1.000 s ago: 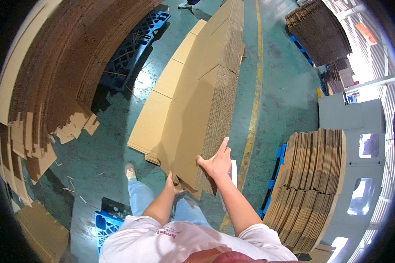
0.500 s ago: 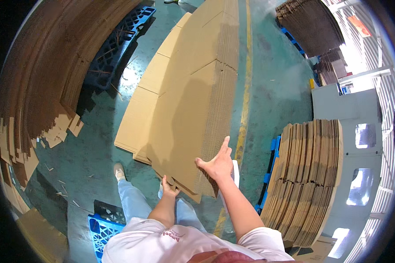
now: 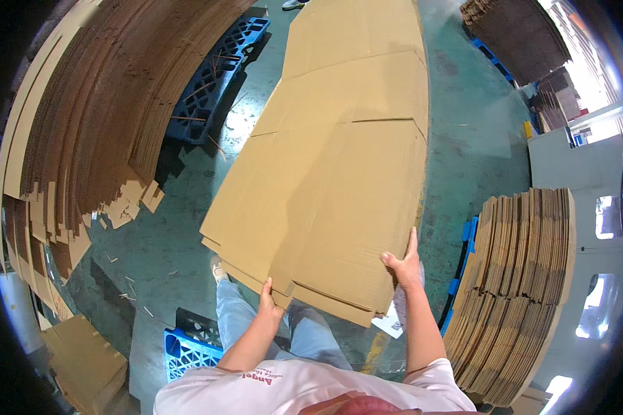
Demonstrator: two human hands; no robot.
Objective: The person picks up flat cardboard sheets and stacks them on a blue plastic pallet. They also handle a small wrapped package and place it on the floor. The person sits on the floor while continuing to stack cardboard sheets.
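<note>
A long tan cardboard sheet [image 3: 339, 194] with cross creases and cut slots stretches away in front of me, wider at my end. At its near edge, left of the middle, my left hand [image 3: 270, 304] grips it, thumb on top and the other fingers underneath. My right hand [image 3: 406, 268] holds the near right side, its thumb over the top face and its index finger stretched along the edge. More cardboard layers show under the sheet's near left edge; how many lie below is hidden. A white paper [image 3: 390, 322] with print shows beneath the right corner.
A tall stack of brown cardboard [image 3: 97, 117] stands at left beside a blue pallet [image 3: 218, 79]. At right, bundled flat cardboard [image 3: 516, 290] rests on another blue pallet. A blue plastic pallet [image 3: 187, 356] is near my left leg. Scraps [image 3: 131, 287] litter the green floor.
The top cardboard has swung from a tilted stack showing its right-side layers to a broad, flatter face. Both hands have shifted right in view, and the right hand has closed on the edge.
</note>
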